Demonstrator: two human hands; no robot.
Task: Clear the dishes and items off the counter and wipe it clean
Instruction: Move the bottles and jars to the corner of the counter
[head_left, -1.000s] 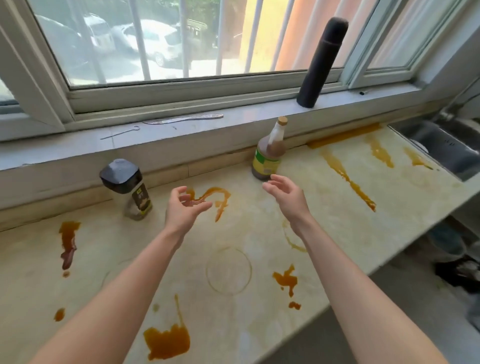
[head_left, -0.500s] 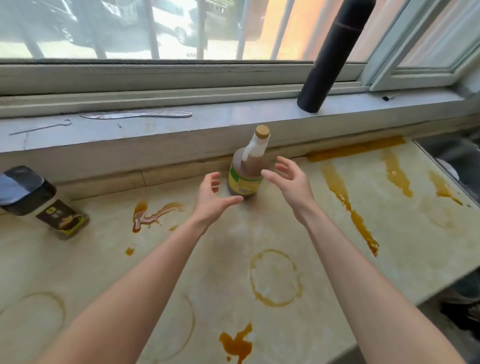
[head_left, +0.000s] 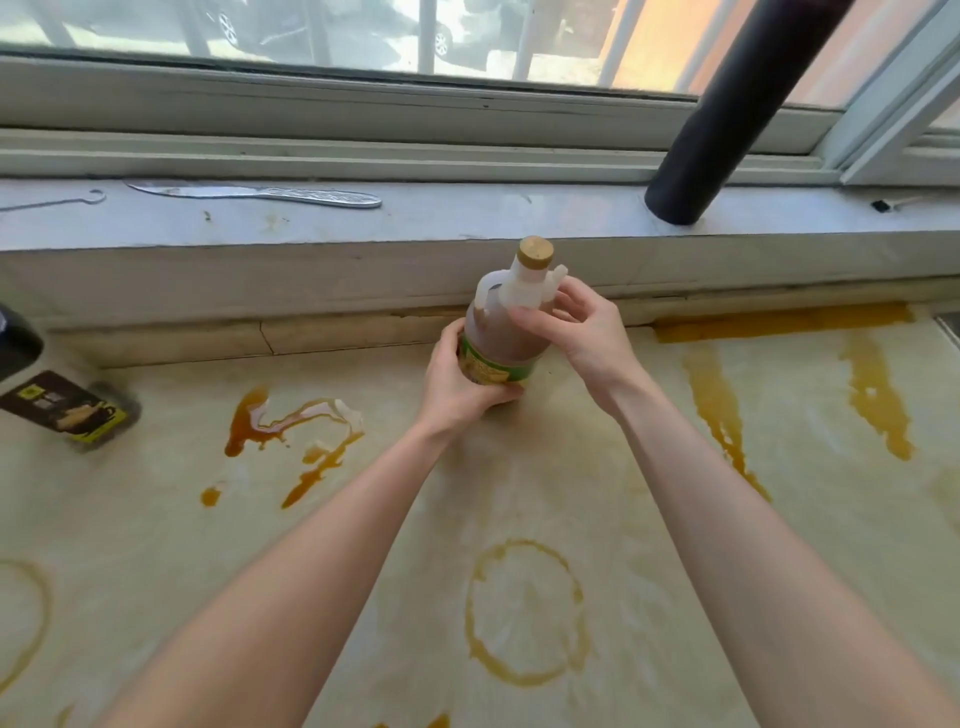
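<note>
1. The left hand (head_left: 460, 384) grasps the lower body of the bottle (head_left: 498, 332). Its fingers wrap round the green and yellow label and its thumb lies on the near side.
2. The right hand (head_left: 582, 332) holds the same bottle higher up. Its curled fingers close on the white neck and on the small side handle there, with the thumb lying across the shoulder.
3. The bottle stands upright between the two hands, its base on the counter (head_left: 519, 467) just under the left palm. It holds brown liquid, and a cork-coloured cap (head_left: 535, 253) sits on top, above the right fingertips.
4. Beyond both hands runs the windowsill (head_left: 467, 213), with the bottle close to the wall below it.
5. On the sill, past the right hand and further right, stands a tall black cylinder (head_left: 727, 119).
6. On the sill past the left hand and off to the left lies a metal knife (head_left: 260, 193), and further left a thin wire hook (head_left: 52, 201).
7. Far to the left of the left hand, at the edge of view, stands a jar (head_left: 62, 405) with a dark label.
8. Left of the left forearm, an amber spill (head_left: 291, 421) lies on the counter.
9. Right of the right forearm, long amber streaks (head_left: 722, 415) run across the counter.
10. Between the two forearms, nearer the person than the hands, there is a ring-shaped stain (head_left: 524, 613).
</note>
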